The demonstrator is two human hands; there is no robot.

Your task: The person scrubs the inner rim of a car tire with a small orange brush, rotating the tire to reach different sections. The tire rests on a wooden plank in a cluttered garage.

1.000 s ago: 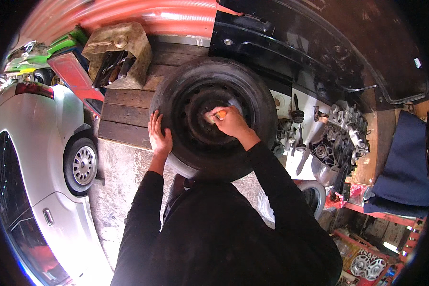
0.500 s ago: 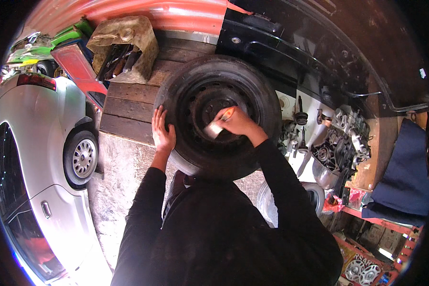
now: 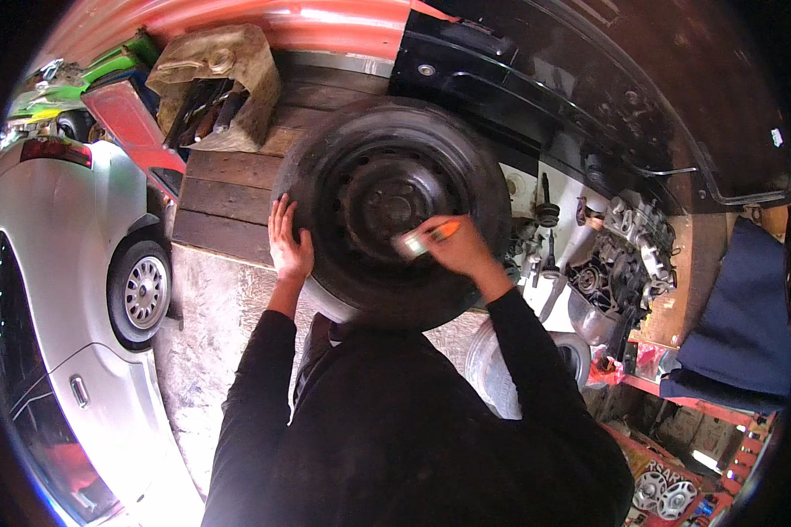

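Note:
A black tyre (image 3: 306, 162) on a dark steel wheel rim (image 3: 360, 180) lies in front of me, partly over a wooden plank bench. My left hand (image 3: 290, 248) rests against the tyre's left side with its fingers stretched out. Closed around what looks like a paintbrush (image 3: 412, 244), my right hand (image 3: 462, 249) is over the lower right part of the rim. The brush has an orange handle and a pale end, smeared by motion. That pale end is at the rim's inner face; whether it touches cannot be told.
A cut-open, grimy container (image 3: 257, 66) with dark tools stands on the bench (image 3: 220, 186) at the back left. A silver car (image 3: 105, 386) is at left. Engine parts (image 3: 602, 272) and another tyre (image 3: 574, 358) lie at right. A black panel (image 3: 536, 79) leans behind.
My right hand and the brush have moved slightly right and toward me over the rim. My left hand stays on the tyre; the whole view has shifted a little.

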